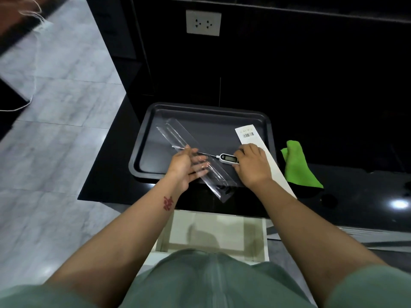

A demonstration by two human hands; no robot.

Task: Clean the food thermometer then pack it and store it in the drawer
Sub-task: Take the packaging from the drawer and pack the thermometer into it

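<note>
The white food thermometer (227,157) with its small screen lies across a clear plastic packing tray (178,135) on the dark baking tray (155,112). My right hand (250,165) grips the thermometer's head from the right. Its thin metal probe points left, under the fingers of my left hand (185,166), which holds the clear plastic tray. A long white cardboard sleeve (270,161) with a barcode lies at the baking tray's right side, partly under my right hand. The white drawer (213,232) stands open below the counter edge.
A green cloth (298,167) lies on the black counter to the right of the baking tray. A wall socket (203,22) sits on the dark wall behind. Grey tiled floor (55,130) lies to the left.
</note>
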